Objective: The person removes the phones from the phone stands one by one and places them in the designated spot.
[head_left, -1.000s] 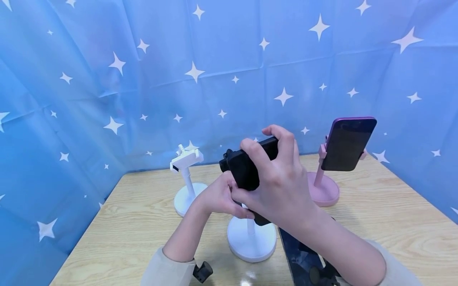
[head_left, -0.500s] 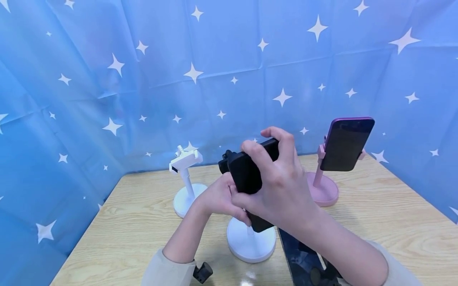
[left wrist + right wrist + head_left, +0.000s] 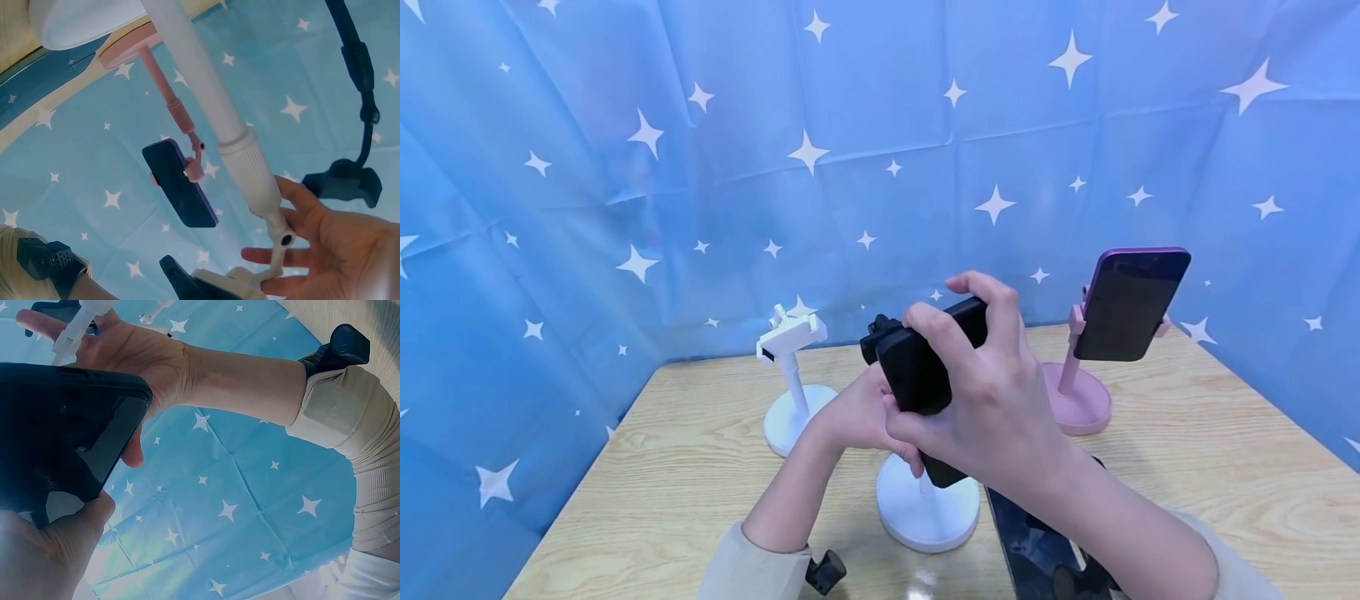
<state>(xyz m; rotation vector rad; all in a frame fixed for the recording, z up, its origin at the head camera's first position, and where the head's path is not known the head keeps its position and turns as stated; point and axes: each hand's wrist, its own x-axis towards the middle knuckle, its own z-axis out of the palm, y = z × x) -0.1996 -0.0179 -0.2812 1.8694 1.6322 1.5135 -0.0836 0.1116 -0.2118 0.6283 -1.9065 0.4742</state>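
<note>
My right hand grips a black phone by its sides, tilted above a white phone stand in the middle of the table. Behind the phone, my left hand holds that stand near its top joint; in the left wrist view the fingers lie around the joint, just below the ribbed collar. The stand's white holder is close to the phone's dark edge. Whether the phone sits in the holder cannot be told. From the head, the phone and right hand hide most of the stand's upper part.
Behind left stands another white phone stand. A pink stand at right bears a purple-edged phone. A black stand's head shows past the held phone. A dark glossy panel lies under my right forearm.
The black phone and my right hand have come down slightly, and the phone's lower end has shifted a little. My left thumb has moved slightly down. Both hands keep their holds.
</note>
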